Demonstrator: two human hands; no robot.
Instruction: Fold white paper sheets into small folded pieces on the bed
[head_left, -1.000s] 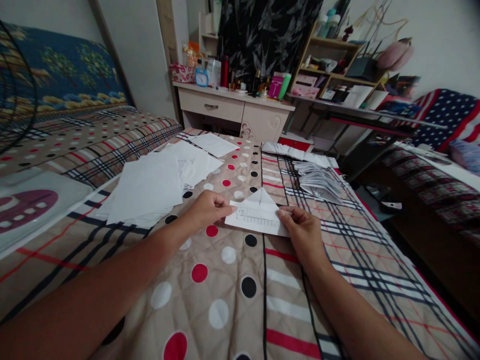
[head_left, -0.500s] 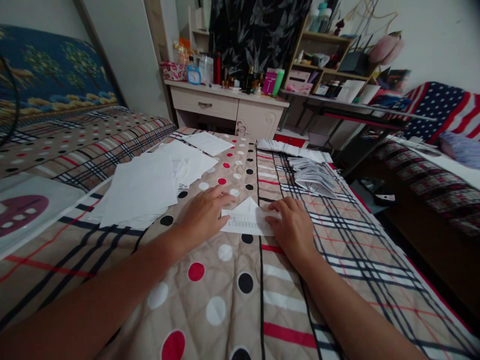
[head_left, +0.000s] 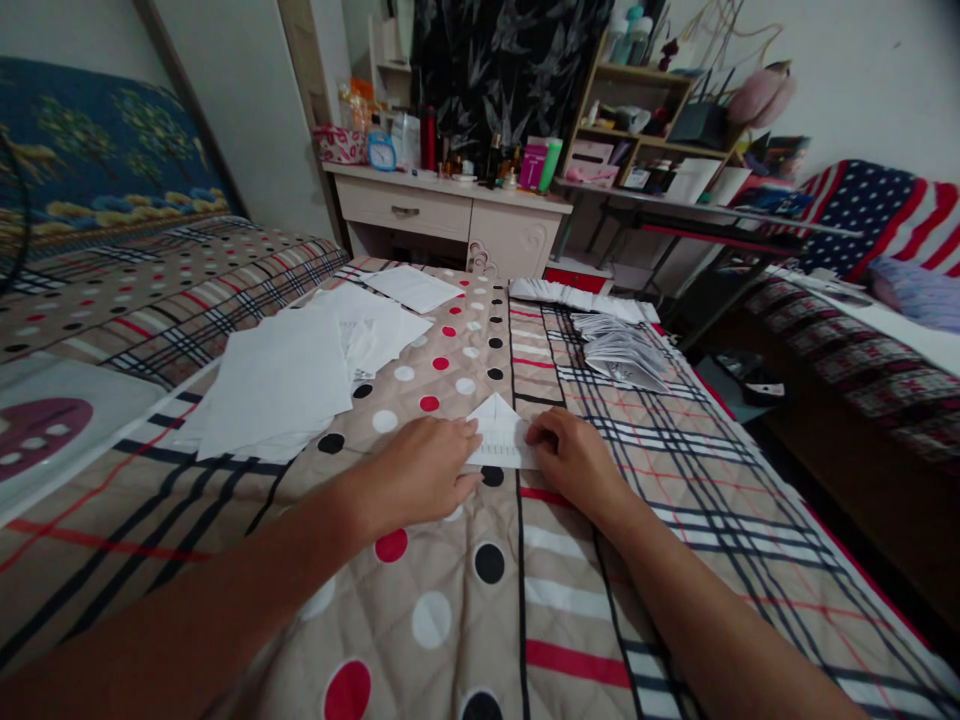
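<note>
A white sheet of paper [head_left: 498, 430], folded to a point at its far side and with a printed band along its near part, lies on the bed between my hands. My left hand [head_left: 427, 465] rests over the paper's left end, fingertips on it and the thumb held apart, lower down. My right hand [head_left: 577, 455] has its fingers curled and closed on the right corner of the paper. Both ends of the sheet are partly hidden under the fingers.
Loose white sheets [head_left: 277, 380] are piled on the left, with another sheet [head_left: 414, 288] behind. Folded papers [head_left: 619, 350] are bunched on the right, beside a long white folded strip [head_left: 581, 298]. A white dresser [head_left: 442, 212] stands beyond the patterned bedspread [head_left: 420, 640].
My left hand has shifted nearer and turned, its thumb moving off the paper and its fingers now covering the left end. My right hand's fingers have curled more tightly at the right corner.
</note>
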